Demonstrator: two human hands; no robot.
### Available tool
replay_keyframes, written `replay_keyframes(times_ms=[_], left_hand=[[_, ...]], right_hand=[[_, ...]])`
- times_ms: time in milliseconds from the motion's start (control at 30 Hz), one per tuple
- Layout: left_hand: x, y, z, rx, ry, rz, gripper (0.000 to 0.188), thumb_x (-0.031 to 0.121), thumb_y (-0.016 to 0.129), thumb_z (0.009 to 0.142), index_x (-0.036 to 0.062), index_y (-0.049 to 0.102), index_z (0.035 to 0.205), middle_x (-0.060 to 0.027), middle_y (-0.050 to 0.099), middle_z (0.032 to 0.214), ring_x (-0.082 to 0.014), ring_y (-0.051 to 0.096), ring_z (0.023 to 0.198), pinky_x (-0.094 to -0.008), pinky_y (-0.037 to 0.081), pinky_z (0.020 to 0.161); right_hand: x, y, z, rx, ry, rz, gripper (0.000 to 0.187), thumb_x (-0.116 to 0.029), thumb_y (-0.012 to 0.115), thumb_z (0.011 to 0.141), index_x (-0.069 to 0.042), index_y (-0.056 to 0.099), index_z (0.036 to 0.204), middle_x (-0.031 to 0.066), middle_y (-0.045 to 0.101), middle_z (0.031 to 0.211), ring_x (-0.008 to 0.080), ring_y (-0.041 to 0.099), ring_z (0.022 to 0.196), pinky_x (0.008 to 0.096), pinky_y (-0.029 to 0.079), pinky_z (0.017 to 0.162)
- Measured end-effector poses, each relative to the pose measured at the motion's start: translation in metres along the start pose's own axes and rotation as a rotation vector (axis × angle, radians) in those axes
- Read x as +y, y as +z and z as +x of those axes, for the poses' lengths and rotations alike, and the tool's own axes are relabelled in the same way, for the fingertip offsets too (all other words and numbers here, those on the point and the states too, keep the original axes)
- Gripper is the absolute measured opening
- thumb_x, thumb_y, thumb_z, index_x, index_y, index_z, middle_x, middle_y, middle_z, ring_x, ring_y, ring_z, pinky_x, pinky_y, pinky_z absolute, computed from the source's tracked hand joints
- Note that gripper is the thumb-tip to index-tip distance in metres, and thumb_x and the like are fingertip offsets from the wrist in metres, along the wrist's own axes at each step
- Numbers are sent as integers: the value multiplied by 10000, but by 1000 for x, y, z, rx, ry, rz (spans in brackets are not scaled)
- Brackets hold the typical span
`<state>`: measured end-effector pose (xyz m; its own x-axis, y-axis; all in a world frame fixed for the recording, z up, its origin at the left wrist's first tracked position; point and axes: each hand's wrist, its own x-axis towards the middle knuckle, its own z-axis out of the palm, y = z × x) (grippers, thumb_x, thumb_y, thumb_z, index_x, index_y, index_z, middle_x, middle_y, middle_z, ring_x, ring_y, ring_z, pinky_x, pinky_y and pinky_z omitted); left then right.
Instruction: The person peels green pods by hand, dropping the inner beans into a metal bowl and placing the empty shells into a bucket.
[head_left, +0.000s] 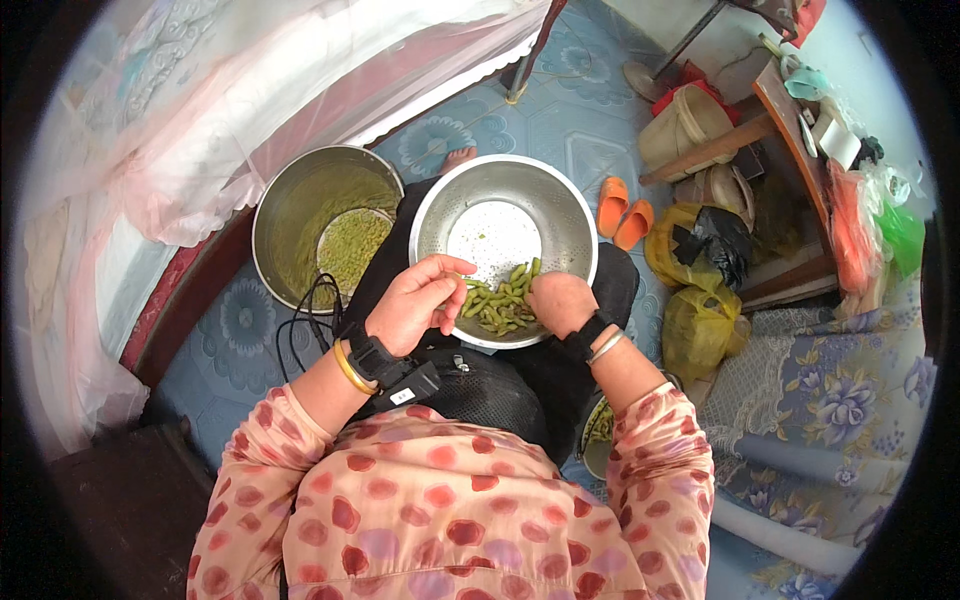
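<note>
This looks like a home, probably a bedroom. Sheer netting (185, 165) drapes over patterned blue flooring (585, 115), near orange slippers (633, 225) and flowered cloth (840, 400).

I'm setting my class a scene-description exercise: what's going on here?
A seated person has a perforated metal bowl in front of them. Their left grip is curled over its near-left side; their right grip is beside green pods inside it. Whether either holds a pod is unclear. To the left, a metal pot contains small green pieces.
</note>
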<state>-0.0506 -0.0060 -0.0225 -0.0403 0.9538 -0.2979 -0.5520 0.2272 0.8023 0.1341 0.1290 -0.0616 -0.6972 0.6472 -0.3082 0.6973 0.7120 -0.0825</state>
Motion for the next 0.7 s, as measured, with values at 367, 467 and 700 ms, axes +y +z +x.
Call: replay_keyframes(times_ms=[367, 467, 700], left_hand=[[-5, -1, 2, -56, -33, 21, 187, 119, 430, 924, 13, 559, 1009, 6, 514, 763, -57, 474, 590, -179, 426, 508], [-6, 1, 1, -43, -30, 45, 190, 126, 433, 925, 6, 557, 1006, 7, 512, 744, -59, 466, 560, -178, 418, 496], [-6, 9, 3, -61, -51, 136, 188, 159, 462, 922, 6, 556, 979, 8, 495, 672, -60, 444, 499, -182, 391, 456]], right_hand=[[7, 9, 16, -121, 40, 261, 199, -232, 629, 738, -58, 654, 829, 148, 639, 829, 308, 613, 800, 390, 489, 706], [12, 8, 11, -50, 9, 421, 190, -214, 638, 729, -47, 644, 820, 147, 639, 797, 308, 616, 765, 386, 487, 690], [4, -25, -14, 54, 6, 1107, 173, -106, 681, 739, 11, 597, 837, 83, 617, 691, 140, 599, 638, 270, 481, 572]])
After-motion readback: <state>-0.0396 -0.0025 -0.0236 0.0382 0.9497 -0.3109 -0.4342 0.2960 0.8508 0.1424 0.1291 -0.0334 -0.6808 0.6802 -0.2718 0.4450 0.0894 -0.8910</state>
